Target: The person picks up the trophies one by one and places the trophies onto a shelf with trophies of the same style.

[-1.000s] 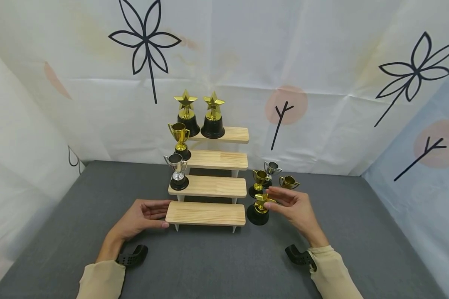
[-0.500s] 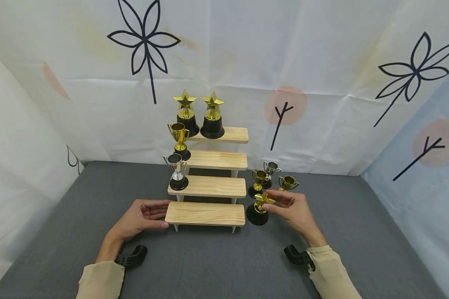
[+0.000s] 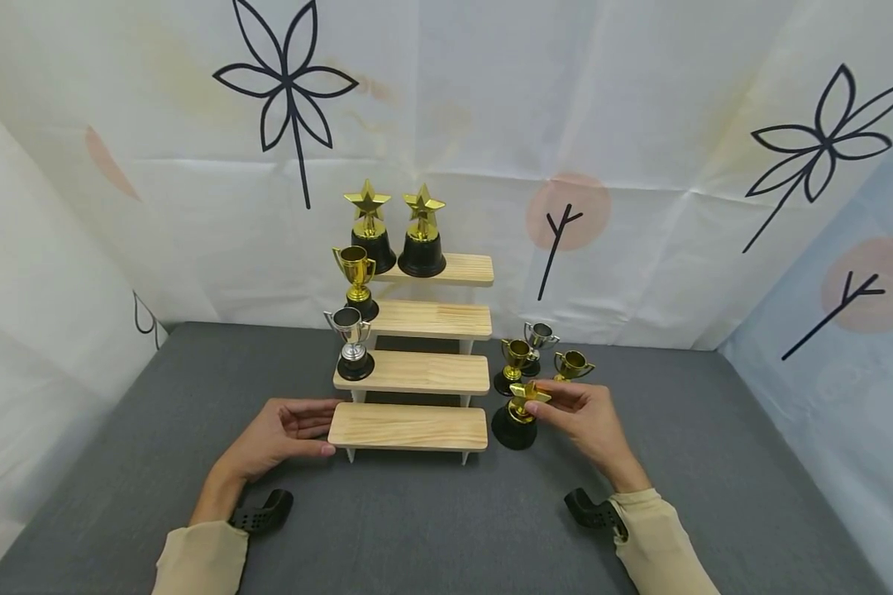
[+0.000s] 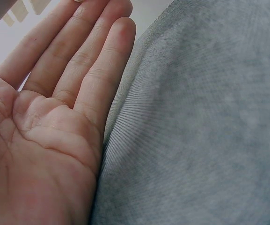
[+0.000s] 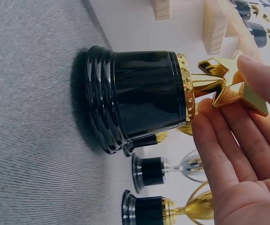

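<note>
Where the head view takes in the whole scene, the four-step wooden stand [image 3: 417, 364] serves as the landmark: the star trophy [image 3: 517, 416] stands on the grey mat [image 3: 417, 529] just beside the right end of the stand's lowest step. The right hand [image 3: 584, 417] pinches the trophy's gold star top between thumb and fingertips, fingers lightly curled. The left hand [image 3: 279, 434] lies flat against the left end of the lowest step, fingers straight, gripping nothing. On the stand sit two star trophies [image 3: 394, 231] on the top step, a gold cup [image 3: 357, 281] on the second and a silver cup [image 3: 351, 343] on the third. Three small cups [image 3: 539, 355] stand on the mat to the right of the stand, behind the held trophy.

The left wrist view shows only the open palm, with straight fingers [image 4: 85, 61] lying on the mat; the stand is barely visible at the frame edge.

The right wrist view shows what the head view cannot: the trophy's ribbed black base [image 5: 135, 101] on the mat, the gold star [image 5: 230, 86] lying between the fingers [image 5: 219, 145] below it and one fingertip on its far side. Two of the small cups appear beyond the base
</note>
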The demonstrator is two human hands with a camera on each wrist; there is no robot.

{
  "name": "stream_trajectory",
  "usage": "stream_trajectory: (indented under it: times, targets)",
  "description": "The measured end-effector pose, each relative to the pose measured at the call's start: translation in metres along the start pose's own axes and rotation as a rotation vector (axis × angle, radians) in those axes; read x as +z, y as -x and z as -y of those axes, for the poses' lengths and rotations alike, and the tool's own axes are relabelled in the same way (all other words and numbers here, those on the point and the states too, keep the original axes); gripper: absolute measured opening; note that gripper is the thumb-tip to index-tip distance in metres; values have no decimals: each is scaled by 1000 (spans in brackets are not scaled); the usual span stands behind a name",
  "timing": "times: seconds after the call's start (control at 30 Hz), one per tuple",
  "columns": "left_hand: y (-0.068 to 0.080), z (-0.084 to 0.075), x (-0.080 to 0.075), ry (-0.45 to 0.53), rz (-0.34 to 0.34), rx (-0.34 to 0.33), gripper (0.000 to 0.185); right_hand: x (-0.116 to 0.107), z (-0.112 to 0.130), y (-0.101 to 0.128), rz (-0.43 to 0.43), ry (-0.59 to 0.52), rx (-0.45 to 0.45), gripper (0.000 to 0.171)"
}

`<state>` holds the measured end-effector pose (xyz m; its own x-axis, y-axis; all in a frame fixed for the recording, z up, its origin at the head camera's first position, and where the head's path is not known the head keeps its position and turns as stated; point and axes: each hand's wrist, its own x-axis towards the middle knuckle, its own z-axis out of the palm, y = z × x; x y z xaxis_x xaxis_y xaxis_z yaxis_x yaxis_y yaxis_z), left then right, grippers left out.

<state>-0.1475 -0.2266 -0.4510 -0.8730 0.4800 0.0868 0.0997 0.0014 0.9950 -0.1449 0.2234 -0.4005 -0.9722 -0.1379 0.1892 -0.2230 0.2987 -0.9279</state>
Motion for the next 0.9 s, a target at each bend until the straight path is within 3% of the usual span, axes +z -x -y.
stream_trajectory:
  times: [0.9]
  targets:
    - [1, 2, 0, 22, -10, 20, 70, -9, 41, 9, -115, -101, -21, 39]
